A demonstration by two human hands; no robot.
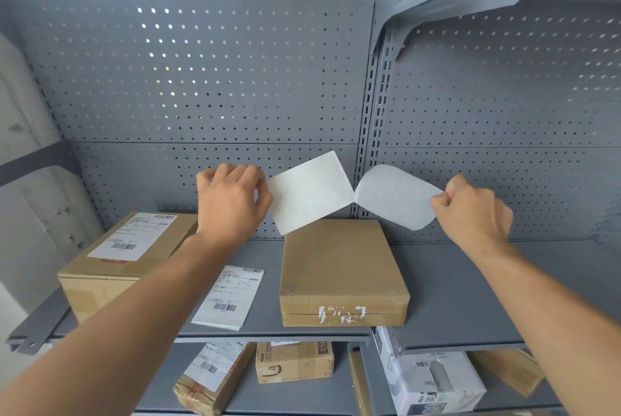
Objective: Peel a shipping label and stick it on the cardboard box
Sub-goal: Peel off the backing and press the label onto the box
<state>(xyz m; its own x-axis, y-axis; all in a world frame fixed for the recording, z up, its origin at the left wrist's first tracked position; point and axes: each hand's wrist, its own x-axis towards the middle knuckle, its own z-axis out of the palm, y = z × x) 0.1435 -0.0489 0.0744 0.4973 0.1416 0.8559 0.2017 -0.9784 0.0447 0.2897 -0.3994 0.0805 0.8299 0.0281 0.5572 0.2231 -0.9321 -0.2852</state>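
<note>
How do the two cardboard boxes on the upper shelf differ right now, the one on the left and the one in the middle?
The left box already carries a printed shipping label on its top; the middle box has a bare top, with only torn white remnants on its front edge. The left box stands taller and sits turned at an angle; the middle box is flatter and lies squarely facing the camera. Both are plain brown cardboard, closed, resting on the same grey shelf.

Brown cardboard box [339, 261], grey shelf [470, 298]

Single head view, wide-angle, looking forward and slightly down. Close on grey shelf [470, 288], pegboard back panel [201, 79] filling upper frame, lower shelf [295, 395] at bottom edge. Edges bowed.
</note>
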